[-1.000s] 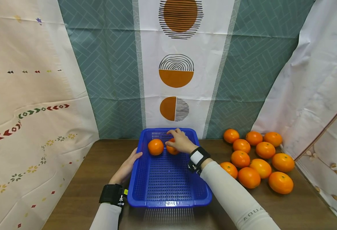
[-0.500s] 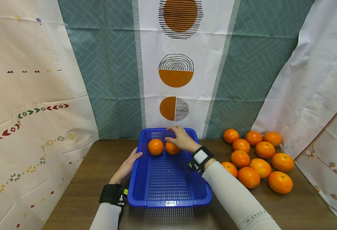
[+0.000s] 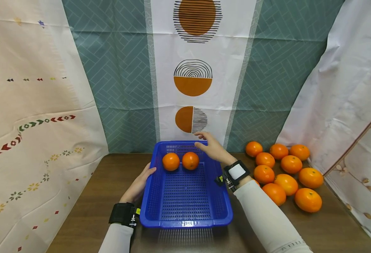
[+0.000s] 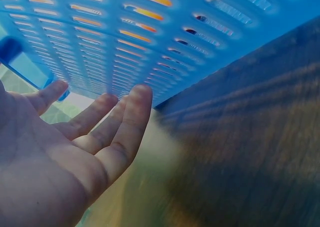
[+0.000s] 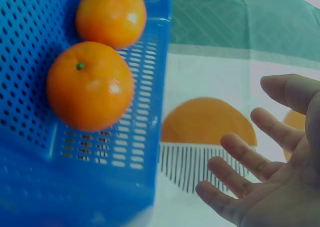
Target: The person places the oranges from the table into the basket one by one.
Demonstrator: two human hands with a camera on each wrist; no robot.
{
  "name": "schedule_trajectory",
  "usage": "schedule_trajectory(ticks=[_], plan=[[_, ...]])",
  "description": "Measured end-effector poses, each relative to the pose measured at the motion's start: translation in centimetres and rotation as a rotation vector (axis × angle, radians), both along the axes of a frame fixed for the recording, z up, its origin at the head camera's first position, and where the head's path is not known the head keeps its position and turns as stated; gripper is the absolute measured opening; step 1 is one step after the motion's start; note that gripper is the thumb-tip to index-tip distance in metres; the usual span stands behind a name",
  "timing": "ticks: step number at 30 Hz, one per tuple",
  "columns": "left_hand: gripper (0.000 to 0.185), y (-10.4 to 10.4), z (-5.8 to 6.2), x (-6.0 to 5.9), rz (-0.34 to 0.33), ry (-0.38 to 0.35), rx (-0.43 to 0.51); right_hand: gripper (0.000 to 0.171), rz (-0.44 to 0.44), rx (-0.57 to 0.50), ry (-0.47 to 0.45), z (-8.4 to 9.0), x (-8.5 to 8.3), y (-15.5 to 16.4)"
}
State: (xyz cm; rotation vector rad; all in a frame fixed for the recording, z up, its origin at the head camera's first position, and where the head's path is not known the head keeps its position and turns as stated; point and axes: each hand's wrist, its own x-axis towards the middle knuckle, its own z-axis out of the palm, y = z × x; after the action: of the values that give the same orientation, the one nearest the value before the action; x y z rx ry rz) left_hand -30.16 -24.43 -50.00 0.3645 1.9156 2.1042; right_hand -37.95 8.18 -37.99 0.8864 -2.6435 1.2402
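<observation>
A dark wooden table [image 3: 103, 182] carries a blue basket [image 3: 185, 196] near its middle. A cluster of loose oranges [image 3: 286, 175] lies on the table's right side, beside the basket.

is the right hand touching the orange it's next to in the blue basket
Apart. The right wrist view shows the right hand open, with backdrop visible between its fingers and the nearer orange in the blue basket; the head view agrees.

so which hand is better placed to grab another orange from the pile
Probably the right hand: it is open, empty, lifted above the blue basket, and on the side where the pile of oranges lies. The left hand rests against the basket's far side.
</observation>
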Motion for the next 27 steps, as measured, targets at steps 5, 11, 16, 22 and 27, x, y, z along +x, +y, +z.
schedule_trajectory(ticks=[5, 11, 16, 22, 27], plan=[[0.064, -0.1, -0.2, 0.1, 0.004, -0.003, -0.003, 0.045, -0.015, -0.049, 0.031, 0.4, 0.6, 1.4], [0.064, -0.1, -0.2, 0.4, 0.001, -0.001, -0.011, 0.046, -0.031, -0.080, 0.074, 0.8, 1.5, 2.9], [0.064, 0.0, -0.1, 0.4, 0.006, -0.008, -0.015, 0.044, -0.075, -0.085, 0.089, 1.5, 2.4, 4.3], [0.062, 0.2, 0.3, 0.2, 0.029, -0.016, -0.012, 0.044, -0.084, -0.062, 0.094, 2.1, 3.2, 5.3], [0.062, 0.1, 0.3, 0.2, 0.015, -0.018, -0.009, 0.043, -0.088, -0.040, 0.115, 2.2, 3.8, 6.1]])
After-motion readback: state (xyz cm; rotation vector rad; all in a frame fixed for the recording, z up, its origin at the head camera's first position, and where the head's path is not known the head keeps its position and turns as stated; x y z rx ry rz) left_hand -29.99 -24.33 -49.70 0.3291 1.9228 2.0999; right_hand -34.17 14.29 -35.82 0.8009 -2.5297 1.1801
